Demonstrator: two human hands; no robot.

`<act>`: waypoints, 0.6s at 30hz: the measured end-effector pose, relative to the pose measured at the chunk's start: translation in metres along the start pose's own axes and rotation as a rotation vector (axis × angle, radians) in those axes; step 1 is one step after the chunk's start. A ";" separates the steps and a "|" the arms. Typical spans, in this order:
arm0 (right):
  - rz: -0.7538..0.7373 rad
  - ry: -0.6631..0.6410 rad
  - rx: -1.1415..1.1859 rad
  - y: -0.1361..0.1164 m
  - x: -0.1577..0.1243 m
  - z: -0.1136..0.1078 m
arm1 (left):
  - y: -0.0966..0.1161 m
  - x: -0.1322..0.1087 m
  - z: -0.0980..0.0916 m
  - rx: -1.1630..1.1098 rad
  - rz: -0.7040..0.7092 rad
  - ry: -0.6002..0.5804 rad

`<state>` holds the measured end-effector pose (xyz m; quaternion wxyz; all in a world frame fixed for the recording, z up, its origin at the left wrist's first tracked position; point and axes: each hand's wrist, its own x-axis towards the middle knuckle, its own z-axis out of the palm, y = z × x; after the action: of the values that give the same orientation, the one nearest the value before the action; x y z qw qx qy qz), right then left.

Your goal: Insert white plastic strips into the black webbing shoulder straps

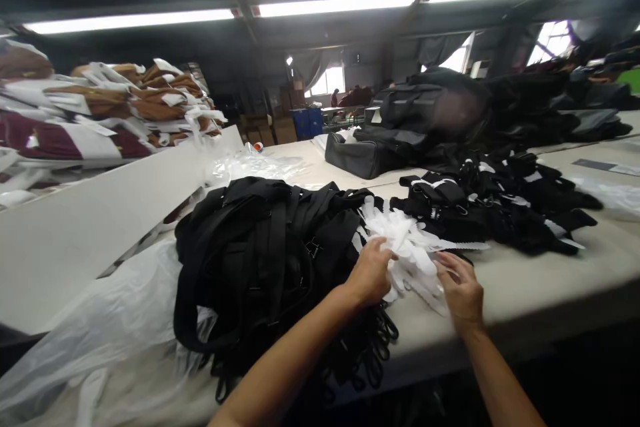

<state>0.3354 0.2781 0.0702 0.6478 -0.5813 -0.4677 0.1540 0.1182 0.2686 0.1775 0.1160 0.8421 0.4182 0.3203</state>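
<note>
A loose heap of white strips (400,233) lies at the middle of the table, some with toothed edges. My left hand (373,271) is closed on the left side of this heap, its fingertips among the strips. On the right side, my right hand (461,290) has its thumb and fingers closed on the edge of a white strip. Black straps (260,233) are piled high just left of my left hand, with thin loops hanging over the front edge. Bundled black straps with white bands (520,207) lie beyond my right hand.
Black bags (370,150) are stacked farther back. Clear plastic (115,313) covers the table's left front. A white board (100,220) stands at the left, before piled brown and maroon garments (155,97). The table's front edge runs below my hands. A person (335,98) is far off.
</note>
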 end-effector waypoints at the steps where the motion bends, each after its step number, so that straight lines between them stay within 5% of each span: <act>1: 0.058 0.083 0.040 -0.002 -0.003 -0.005 | 0.009 -0.015 -0.010 -0.008 0.019 0.013; 4: 0.170 0.239 0.078 -0.016 -0.012 -0.018 | 0.019 -0.070 -0.040 0.026 0.071 0.240; 6: 0.176 0.208 0.106 -0.040 -0.019 -0.017 | 0.012 -0.108 -0.056 0.105 0.134 0.459; 8: 0.144 0.002 0.174 -0.076 -0.025 -0.004 | 0.000 -0.140 -0.067 0.150 0.080 0.609; 10: 0.117 -0.383 0.233 -0.114 -0.031 0.021 | -0.011 -0.163 -0.075 0.149 -0.079 0.713; 13: 0.235 -0.732 0.322 -0.157 -0.036 0.076 | -0.016 -0.188 -0.082 0.074 -0.336 0.753; 18: 0.242 -0.745 0.340 -0.182 -0.039 0.144 | -0.012 -0.224 -0.090 0.089 -0.337 0.714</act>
<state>0.1397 0.2861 0.2007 0.4983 -0.4215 -0.5664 0.5032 -0.0459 0.0949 0.1419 -0.0222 0.6016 0.5779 0.5510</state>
